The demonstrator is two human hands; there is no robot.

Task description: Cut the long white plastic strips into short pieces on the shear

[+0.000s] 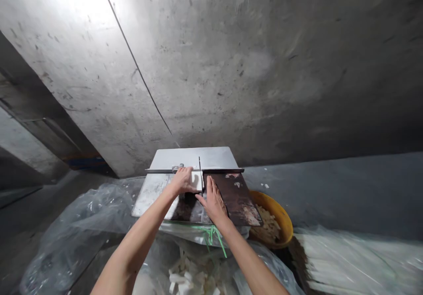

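A small saw table (228, 193) stands before me, its surface partly pale and partly dark and stained. A thin dark upright blade (199, 164) rises near its middle, by a metal rail (158, 171) that runs across. My left hand (183, 180) is closed on a white block (197, 180), close to the left side of the blade. Part of the block is hidden under the fingers. My right hand (215, 203) lies with fingers stretched out on the dark half, just right of the blade line, its thumb pointing toward the block.
A yellow tub (287, 224) of pale offcuts stands right of the table. White pieces (185, 282) lie in clear plastic below the front edge, under a green tie (211, 232). Plastic sheeting (82, 224) bunches at left; a wrapped white stack (357, 259) is at right. A concrete wall (231, 75) rises behind.
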